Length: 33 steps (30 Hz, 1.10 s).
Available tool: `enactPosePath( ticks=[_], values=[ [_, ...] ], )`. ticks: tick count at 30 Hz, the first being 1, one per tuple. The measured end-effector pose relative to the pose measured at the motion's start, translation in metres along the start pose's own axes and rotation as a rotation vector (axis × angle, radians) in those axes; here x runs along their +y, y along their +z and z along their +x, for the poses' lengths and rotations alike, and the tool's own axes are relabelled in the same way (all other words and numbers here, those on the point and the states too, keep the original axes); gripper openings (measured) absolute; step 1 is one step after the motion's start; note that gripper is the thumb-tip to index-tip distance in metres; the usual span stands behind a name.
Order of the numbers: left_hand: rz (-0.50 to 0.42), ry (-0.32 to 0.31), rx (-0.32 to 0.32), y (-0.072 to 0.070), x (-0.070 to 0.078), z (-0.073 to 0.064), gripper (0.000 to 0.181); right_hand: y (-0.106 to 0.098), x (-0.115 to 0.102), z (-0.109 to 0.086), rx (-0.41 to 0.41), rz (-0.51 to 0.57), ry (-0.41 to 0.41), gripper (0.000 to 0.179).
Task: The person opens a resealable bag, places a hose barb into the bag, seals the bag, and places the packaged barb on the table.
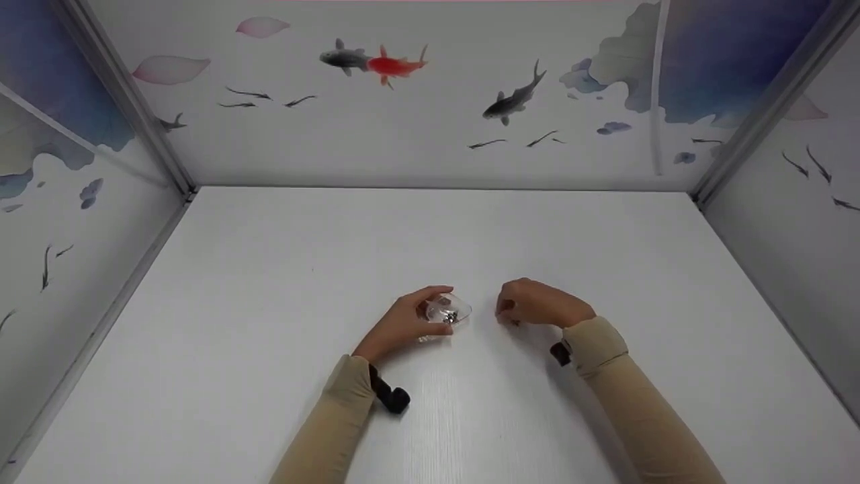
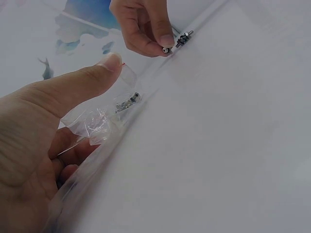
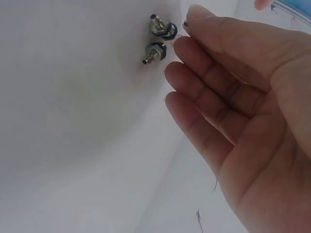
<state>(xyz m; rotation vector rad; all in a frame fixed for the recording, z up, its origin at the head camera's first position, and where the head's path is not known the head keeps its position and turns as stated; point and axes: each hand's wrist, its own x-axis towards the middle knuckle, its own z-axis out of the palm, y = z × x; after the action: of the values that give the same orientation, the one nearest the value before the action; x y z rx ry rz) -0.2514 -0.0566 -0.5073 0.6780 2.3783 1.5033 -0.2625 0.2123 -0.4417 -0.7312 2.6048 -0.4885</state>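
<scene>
My left hand (image 1: 405, 317) holds a clear plastic bag (image 2: 92, 124), thumb along one side and fingers curled on the other. Several small metal fittings (image 2: 127, 103) lie inside the bag, near its mouth. To the right, just above the white table, my right hand (image 1: 543, 304) pinches a small metal fitting (image 2: 166, 50) between thumb and index finger. Most of that piece is hidden by the fingertips. Close beside these fingers, two metal fittings (image 3: 163, 28) with dark rings and narrow stems rest on the table.
The white tabletop (image 1: 430, 235) runs back to a panel wall (image 1: 430, 154) printed with fish and petals. Side panels (image 1: 121, 202) stand at left and right. A black wrist camera (image 1: 393, 398) hangs from the left cuff, another (image 1: 560, 353) from the right.
</scene>
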Motion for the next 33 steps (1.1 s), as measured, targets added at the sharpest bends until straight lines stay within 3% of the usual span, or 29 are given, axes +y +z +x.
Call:
enactPosePath(
  ticks=[11, 18, 33],
  values=[
    [-0.008, 0.017, -0.001, 0.001, 0.0, 0.001, 0.068, -0.004, -0.006, 0.002, 0.017, -0.004, -0.024, 0.008],
    [0.013, 0.025, -0.006, 0.0, -0.001, 0.0, 0.07, -0.006, -0.012, 0.003, 0.063, -0.067, -0.113, 0.012],
    [0.007, 0.032, -0.006, 0.0, -0.002, 0.0, 0.069, -0.01, -0.031, 0.014, 0.132, -0.098, -0.221, 0.013]
  ],
)
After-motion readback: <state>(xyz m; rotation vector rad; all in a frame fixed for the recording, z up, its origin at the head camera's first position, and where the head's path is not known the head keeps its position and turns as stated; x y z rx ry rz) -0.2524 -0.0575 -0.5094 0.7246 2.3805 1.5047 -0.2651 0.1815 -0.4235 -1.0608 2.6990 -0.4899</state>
